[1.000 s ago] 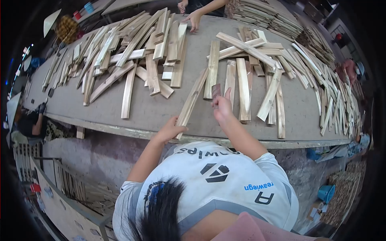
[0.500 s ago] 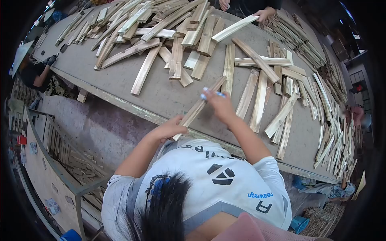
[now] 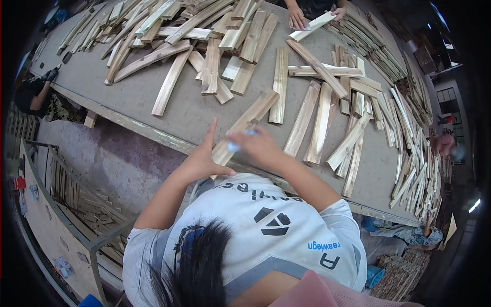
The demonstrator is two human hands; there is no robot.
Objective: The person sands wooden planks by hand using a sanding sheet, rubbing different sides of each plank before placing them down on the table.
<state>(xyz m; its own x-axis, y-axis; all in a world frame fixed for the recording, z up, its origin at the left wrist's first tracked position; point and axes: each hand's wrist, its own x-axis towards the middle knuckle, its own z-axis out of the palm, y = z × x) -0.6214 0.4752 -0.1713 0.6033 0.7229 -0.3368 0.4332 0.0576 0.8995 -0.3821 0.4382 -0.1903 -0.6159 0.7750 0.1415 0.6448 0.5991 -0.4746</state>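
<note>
A wooden strip (image 3: 252,113) lies slantwise in front of me, its near end toward my shirt and its far end over the table. My left hand (image 3: 202,159) is at its near end, thumb across the wood and index finger stretched out along the left side; the other fingers are hidden. My right hand (image 3: 261,148), smeared by motion, is closed round a small blue-and-white thing (image 3: 234,144) against the strip's upper face. What kind of thing it is cannot be made out. More wooden strips (image 3: 302,120) lie just right of my right hand.
A heap of wooden strips (image 3: 204,25) covers the table's (image 3: 133,100) far side, with more piled at right (image 3: 409,153). Across the table a co-worker's hands (image 3: 297,16) hold a pale strip (image 3: 313,25). Another person (image 3: 35,92) stands at far left. A metal-framed rack (image 3: 110,235) stands at lower left.
My right hand has slid down the strip toward me. My left hand's index finger has spread away from the wood. The co-worker's hand has come onto the pale strip. The view has shifted slightly.
</note>
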